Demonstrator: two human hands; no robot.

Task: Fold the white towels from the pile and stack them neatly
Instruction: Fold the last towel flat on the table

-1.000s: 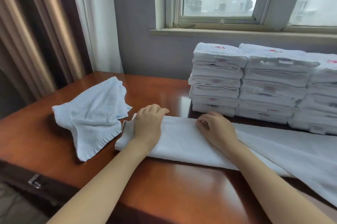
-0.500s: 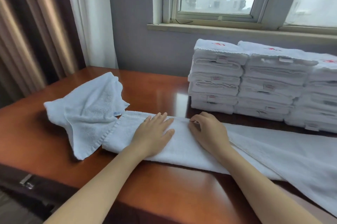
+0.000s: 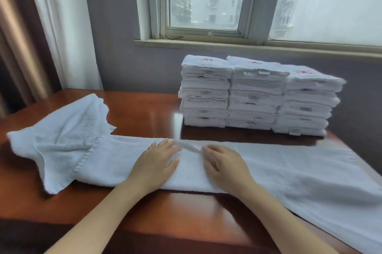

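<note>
**Pressing the long band flat before the cross fold**

In the head view, the long white terry towel [image 3: 289, 167] lay as a narrow band, folded lengthwise, across the glossy reddish-brown wooden worktop [image 3: 144, 113] right in front of me. Its right end ran toward the near right edge.

My left grip [image 3: 157, 162] lay flat on the middle of the band, fingers straight and released, grasping nothing. My right grip [image 3: 225, 165] rested flat just beside it on the same band, also released. A small ridge of cloth stood up between the two.

I judged the step in hand to be smoothing that band. The next move would call for taking one end and bringing it across to meet the other, hems matched.

The band's left end touched the crumpled white towel [image 3: 62, 136] on my left. The three stacks of folded white towels [image 3: 254, 96] stood behind the band, apart from it, under the window.
</note>
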